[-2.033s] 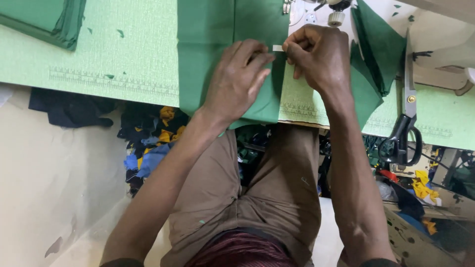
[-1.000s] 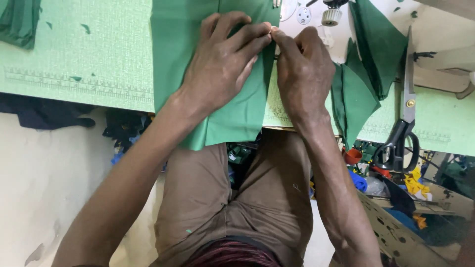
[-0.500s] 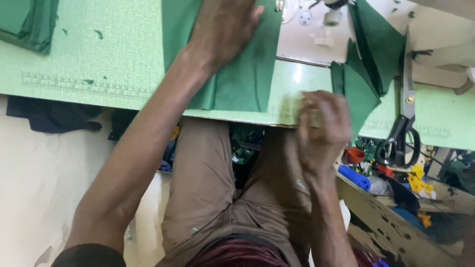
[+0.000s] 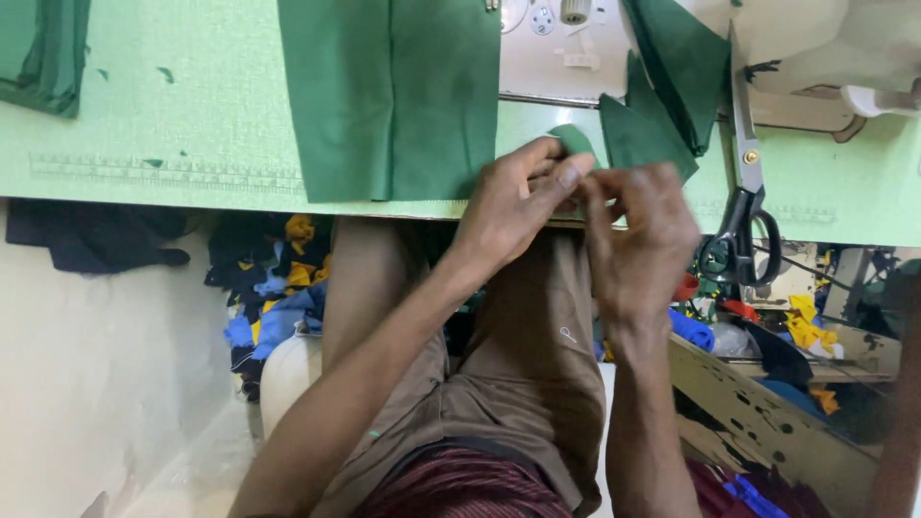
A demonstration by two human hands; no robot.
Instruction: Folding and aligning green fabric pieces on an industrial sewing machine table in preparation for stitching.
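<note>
We see a big green cloth [image 4: 393, 96] flat on the tabletop [image 4: 163, 105], its long side running twelve to six. Just right of it, our left hand [image 4: 513, 201] and right hand [image 4: 638, 235] pinch a small green piece [image 4: 574, 140] at the tabletop edge. Black scissors [image 4: 741, 206] point to twelve.

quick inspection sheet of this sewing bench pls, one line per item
surface: light green table, printed ruler along its near edge
job's things: small green fabric piece pinched between both hands; large green panel lying flat
clutter: folded green pieces, black-handled scissors, green stack far left
grippers: left hand and right hand meet at the table edge
cables: nothing seen
surroundings: coloured fabric scraps on the floor below
</note>
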